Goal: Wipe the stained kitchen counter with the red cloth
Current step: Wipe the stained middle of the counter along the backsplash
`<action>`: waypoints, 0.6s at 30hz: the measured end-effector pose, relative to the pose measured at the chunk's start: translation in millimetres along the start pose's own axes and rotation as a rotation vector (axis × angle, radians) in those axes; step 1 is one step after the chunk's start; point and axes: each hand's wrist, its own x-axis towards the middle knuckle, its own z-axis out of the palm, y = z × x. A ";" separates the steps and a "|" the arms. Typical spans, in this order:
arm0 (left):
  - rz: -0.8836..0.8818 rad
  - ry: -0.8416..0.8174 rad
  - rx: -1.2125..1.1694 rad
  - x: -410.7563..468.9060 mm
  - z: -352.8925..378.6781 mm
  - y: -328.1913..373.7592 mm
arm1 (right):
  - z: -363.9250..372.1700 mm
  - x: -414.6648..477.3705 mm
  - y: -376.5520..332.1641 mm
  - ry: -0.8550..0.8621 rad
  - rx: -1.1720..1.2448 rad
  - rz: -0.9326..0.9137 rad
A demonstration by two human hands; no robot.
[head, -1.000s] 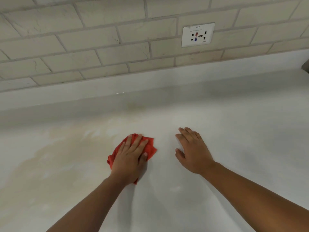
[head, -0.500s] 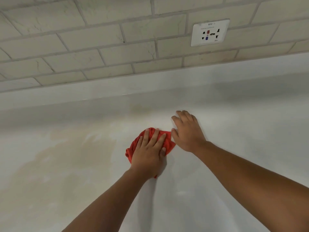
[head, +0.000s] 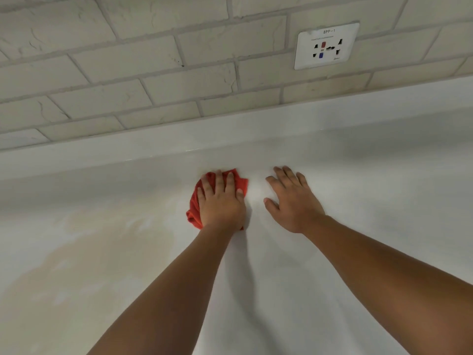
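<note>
A crumpled red cloth [head: 195,201] lies on the white counter [head: 358,201] close to the back upstand. My left hand [head: 221,201] presses flat on it with straight fingers, covering most of it. My right hand [head: 293,201] rests flat on the bare counter a short way to the right of the cloth, fingers spread, not touching it. A pale brown stain [head: 84,252] spreads over the counter to the left of the cloth and down towards the near left.
The white upstand [head: 230,139] runs along the back of the counter under a grey brick-pattern tiled wall [head: 128,73]. A white wall socket [head: 326,46] sits on the tiles at the upper right.
My left hand has pushed the cloth away from me, up to the back upstand. My right hand has slid back too and now lies apart from the cloth.
</note>
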 end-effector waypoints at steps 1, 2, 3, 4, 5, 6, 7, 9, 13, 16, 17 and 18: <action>0.072 -0.009 0.003 -8.0 -0.4 1.2 | 0.1 0.0 0.2 0.002 -0.003 0.001; 0.142 -0.023 0.007 -17.8 -0.9 -1.8 | 0.0 0.5 -0.2 0.005 -0.002 0.000; 0.198 -0.037 0.013 -29.4 -1.2 -7.8 | 0.1 0.2 0.2 0.009 0.001 -0.004; 0.225 -0.038 0.016 -39.3 -0.3 -17.9 | 0.3 0.0 0.4 0.014 0.005 -0.007; 0.223 -0.030 0.013 -45.1 -0.3 -30.6 | 0.1 0.0 0.8 0.015 0.007 -0.006; 0.190 -0.013 0.001 -46.7 -1.5 -43.3 | 0.1 0.1 1.1 0.012 0.006 -0.005; 0.141 0.003 -0.005 -42.6 -3.9 -54.1 | 0.4 0.5 2.0 0.011 0.004 -0.003; 0.039 0.052 0.001 -20.8 -9.1 -74.1 | 0.7 0.7 1.2 0.015 0.007 -0.007; -0.146 -0.005 -0.039 43.0 -18.8 -78.3 | 1.6 0.6 1.5 0.021 0.024 0.000; -0.172 -0.023 -0.034 64.8 -17.1 -52.9 | 1.5 2.2 1.0 0.013 0.015 0.012; -0.145 -0.024 -0.029 65.4 -15.5 -42.5 | 1.7 2.9 0.4 0.008 0.012 0.017; -0.100 -0.022 -0.023 62.8 -13.1 -31.9 | 1.7 3.6 0.3 0.007 0.010 0.020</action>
